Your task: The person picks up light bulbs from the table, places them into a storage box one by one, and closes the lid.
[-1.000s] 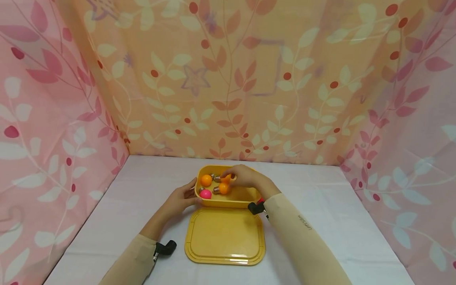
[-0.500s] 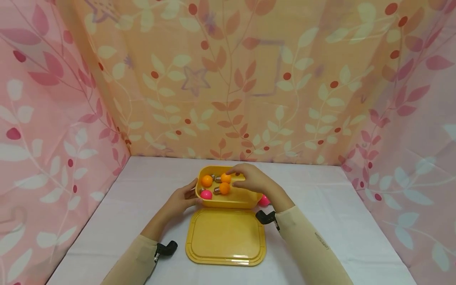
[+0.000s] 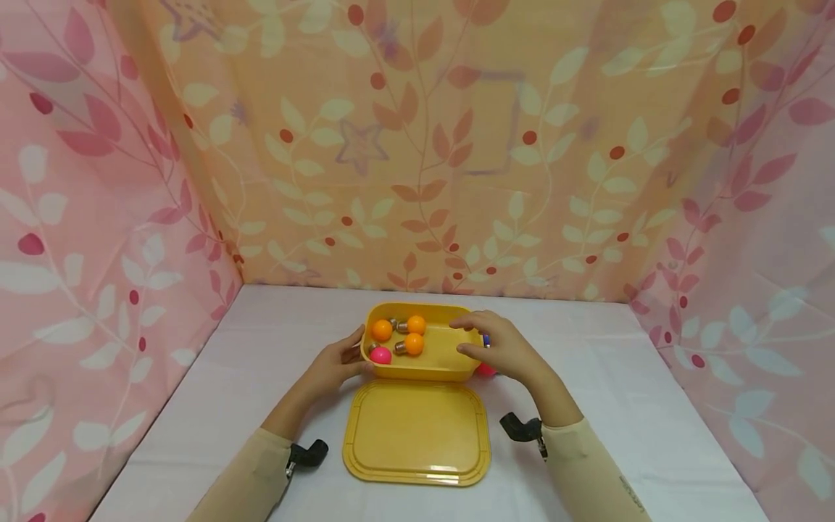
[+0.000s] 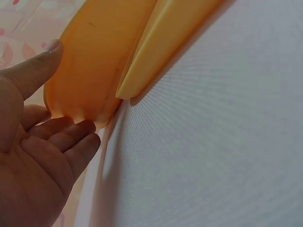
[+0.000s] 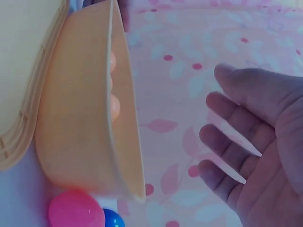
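Note:
A yellow plastic box (image 3: pixel 450 348) stands on the white table, holding three orange light bulbs (image 3: pixel 414 344) and a pink bulb (image 3: pixel 380 356) at its left half. Metal screw bases show on the orange ones. My left hand (image 3: pixel 331 368) grips the box's left end, thumb on the near corner and fingers curled against the end wall, as the left wrist view also shows. Above the box's right end hovers my right hand (image 3: pixel 502 348), fingers spread and loosely bent, holding nothing; in the right wrist view the palm is bare and apart from the box.
The yellow lid (image 3: pixel 417 431) lies flat in front of the box. Beside the box's right end are another pink bulb (image 5: pixel 75 210) and a round blue thing (image 5: pixel 114 220), both partly hidden. Floral cloth walls (image 3: pixel 417 145) enclose the table at the back and sides.
My right hand has let go of an orange bulb inside the box, then drawn back up and to the right. My left hand stays at the box's left end.

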The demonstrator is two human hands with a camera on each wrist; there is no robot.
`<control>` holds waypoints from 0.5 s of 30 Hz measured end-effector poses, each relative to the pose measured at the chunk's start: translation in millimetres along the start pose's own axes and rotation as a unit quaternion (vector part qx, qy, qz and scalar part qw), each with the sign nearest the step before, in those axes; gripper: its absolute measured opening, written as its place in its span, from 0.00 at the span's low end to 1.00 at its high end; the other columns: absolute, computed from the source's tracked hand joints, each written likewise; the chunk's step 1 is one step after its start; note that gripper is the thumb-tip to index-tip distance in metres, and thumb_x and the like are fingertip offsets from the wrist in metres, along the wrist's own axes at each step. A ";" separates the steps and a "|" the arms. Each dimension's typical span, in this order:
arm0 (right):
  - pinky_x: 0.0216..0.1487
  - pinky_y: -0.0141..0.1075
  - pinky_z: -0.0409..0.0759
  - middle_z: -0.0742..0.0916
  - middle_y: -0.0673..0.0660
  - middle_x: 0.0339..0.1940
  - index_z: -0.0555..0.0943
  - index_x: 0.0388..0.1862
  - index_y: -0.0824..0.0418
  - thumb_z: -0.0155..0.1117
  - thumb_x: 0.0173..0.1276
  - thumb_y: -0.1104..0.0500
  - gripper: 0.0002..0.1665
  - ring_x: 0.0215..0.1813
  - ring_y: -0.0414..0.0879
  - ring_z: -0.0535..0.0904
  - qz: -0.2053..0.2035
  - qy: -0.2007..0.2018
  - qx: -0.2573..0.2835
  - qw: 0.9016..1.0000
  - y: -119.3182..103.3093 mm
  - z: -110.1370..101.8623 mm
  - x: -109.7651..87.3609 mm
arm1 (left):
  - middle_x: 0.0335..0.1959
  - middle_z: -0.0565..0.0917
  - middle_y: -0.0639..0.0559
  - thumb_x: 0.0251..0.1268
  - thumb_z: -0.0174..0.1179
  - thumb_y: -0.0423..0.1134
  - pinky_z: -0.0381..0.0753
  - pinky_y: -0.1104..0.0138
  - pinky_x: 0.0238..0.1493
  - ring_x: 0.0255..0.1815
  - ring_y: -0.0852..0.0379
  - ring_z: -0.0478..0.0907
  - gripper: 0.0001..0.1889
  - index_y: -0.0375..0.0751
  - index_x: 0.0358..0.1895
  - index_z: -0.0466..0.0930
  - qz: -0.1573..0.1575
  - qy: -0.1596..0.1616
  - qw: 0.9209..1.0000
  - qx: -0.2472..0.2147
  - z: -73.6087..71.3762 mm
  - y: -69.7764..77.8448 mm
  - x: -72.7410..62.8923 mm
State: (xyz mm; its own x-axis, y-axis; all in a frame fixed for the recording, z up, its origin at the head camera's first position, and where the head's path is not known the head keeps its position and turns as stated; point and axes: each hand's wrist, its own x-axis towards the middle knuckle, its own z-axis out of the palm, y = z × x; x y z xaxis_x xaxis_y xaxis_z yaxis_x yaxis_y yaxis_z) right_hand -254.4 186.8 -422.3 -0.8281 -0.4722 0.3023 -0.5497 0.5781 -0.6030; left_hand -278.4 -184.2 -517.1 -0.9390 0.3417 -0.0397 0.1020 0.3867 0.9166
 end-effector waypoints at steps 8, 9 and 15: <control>0.67 0.52 0.79 0.85 0.44 0.58 0.84 0.60 0.46 0.75 0.67 0.56 0.22 0.61 0.44 0.79 -0.013 0.025 0.005 1.000 7.7 -4.4 -20.7 | 0.81 0.63 0.48 0.59 0.74 0.53 0.75 0.60 0.69 0.73 0.49 0.73 0.50 0.55 0.83 0.54 0.007 0.000 1.000 -0.003 0.5 0.4 -0.4; 0.67 0.52 0.79 0.85 0.44 0.59 0.84 0.60 0.46 0.75 0.67 0.56 0.22 0.62 0.44 0.78 -0.016 0.024 0.003 1.000 9.0 -4.8 -22.6 | 0.81 0.62 0.47 0.60 0.74 0.52 0.75 0.60 0.69 0.73 0.49 0.72 0.50 0.54 0.83 0.54 0.009 -0.002 1.000 -0.005 0.8 0.4 -0.2; 0.68 0.52 0.77 0.85 0.45 0.60 0.84 0.61 0.48 0.77 0.65 0.57 0.25 0.64 0.46 0.78 -0.046 0.028 -0.003 0.999 13.8 -13.7 -31.2 | 0.80 0.64 0.47 0.60 0.74 0.52 0.73 0.58 0.71 0.74 0.49 0.72 0.50 0.54 0.83 0.54 0.009 0.001 1.000 -0.010 1.6 -0.9 -0.6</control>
State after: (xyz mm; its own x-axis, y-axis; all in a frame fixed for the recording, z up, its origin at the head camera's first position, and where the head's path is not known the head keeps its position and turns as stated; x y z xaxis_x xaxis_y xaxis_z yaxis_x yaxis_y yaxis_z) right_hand -237.7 218.6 -430.0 -0.7783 -0.4854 0.3983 -0.6249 0.5375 -0.5661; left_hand -277.3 -183.4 -518.5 -0.9379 0.3461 -0.0228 0.1115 0.3629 0.9251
